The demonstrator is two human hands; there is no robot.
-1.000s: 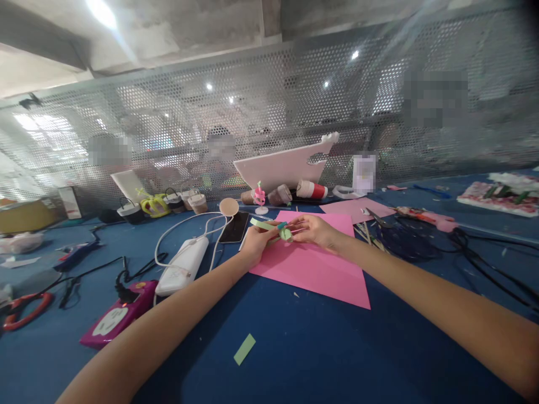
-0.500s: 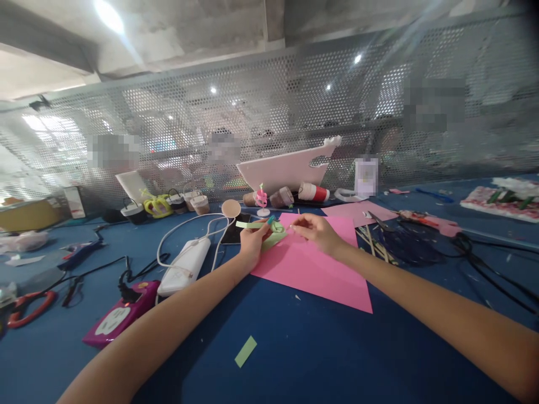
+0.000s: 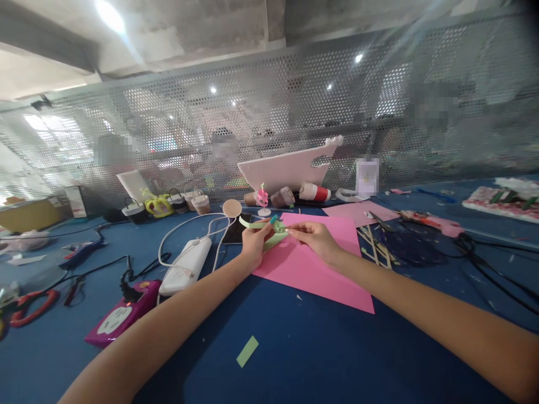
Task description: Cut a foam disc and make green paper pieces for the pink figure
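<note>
My left hand (image 3: 253, 245) is closed on a light green paper strip (image 3: 251, 225), whose free end sticks out to the left. The strip's other end is curled just beyond my left thumb, which has a blue-green nail. My right hand (image 3: 319, 241) pinches at that curled end with thumb and forefinger. Below both hands lies a bright pink paper sheet (image 3: 320, 280). A flat green paper piece (image 3: 275, 241) shows on it beside my left hand. Nearer me, a short green strip (image 3: 247, 352) lies on the blue table (image 3: 303, 359).
Left of my hands are a white power strip (image 3: 185, 266) with a cable, a dark phone (image 3: 236, 230) and a purple power box (image 3: 122, 317). At right lie scissors (image 3: 381, 221), wooden sticks (image 3: 374, 247) and a pink-handled tool (image 3: 438, 221). Paper cups (image 3: 314, 192) line the back.
My right hand has moved slightly left, and its fingertips now meet the curled end of the green strip. The strip's free end has bent upward.
</note>
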